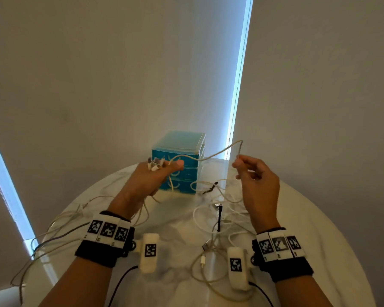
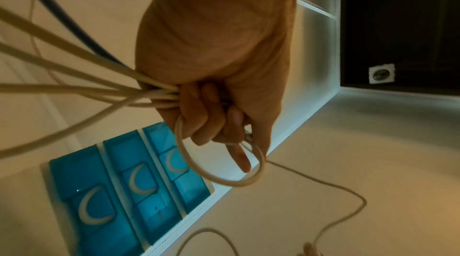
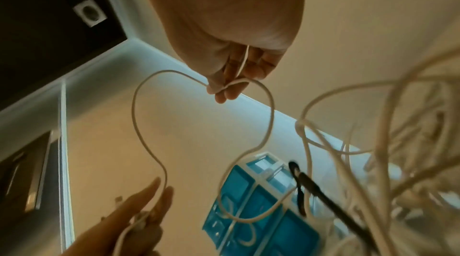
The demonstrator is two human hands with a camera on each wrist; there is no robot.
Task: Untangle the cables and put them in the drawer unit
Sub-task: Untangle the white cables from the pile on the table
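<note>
From the head view, my left hand (image 1: pixel 152 177) is closed around a bundle of cables (image 1: pixel 156 165), their plug ends poking up past my fingers, while my right hand (image 1: pixel 256 180) pinches one pale cable (image 1: pixel 217 154) between thumb and fingertips. That strand arcs through the air from hand to hand, in front of the blue drawer unit (image 1: pixel 179 161) standing at the far side of the desk (image 1: pixel 319 218). More loose cables (image 1: pixel 211 220), white with one black, lie looped on the desk between my wrists.

At my left wrist, the fingers (image 2: pixel 199 114) curl tight on several cream cords (image 2: pixel 82 75) fanning away, and one forms a loop (image 2: pixel 219 177) below my knuckles. All three drawers (image 2: pixel 129 187) look closed.

At my right wrist, the thin cable (image 3: pixel 139 122) hangs in soft curves from my pinch. It seems light and limp, with some springy memory, so I judge it best held near the plug and fed through slowly; pulling hard could tighten a knot.
</note>
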